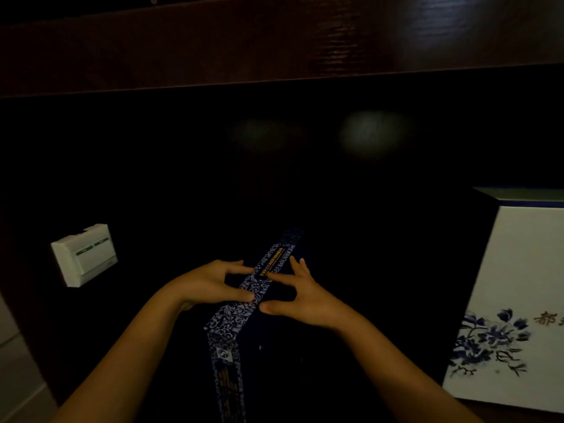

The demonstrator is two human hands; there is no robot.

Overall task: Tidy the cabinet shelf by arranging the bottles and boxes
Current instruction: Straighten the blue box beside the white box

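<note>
Both hands (259, 288) — on patterned box (241, 309)

Perhaps a home, dark wooden cabinet (274, 50), wall switch (84, 254)

Blue-white swirl-patterned box (241, 306), white floral box (515, 300)

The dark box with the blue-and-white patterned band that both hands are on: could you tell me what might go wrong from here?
1. The left hand and right hand touch the dark box with spread fingertips only, not a full grasp, so it could slip or tip if lifted.
2. The white floral box stands close on the right; swinging the dark box that way may knock it.
3. The shelf is very dark, so anything at the back is hard to see.
</note>
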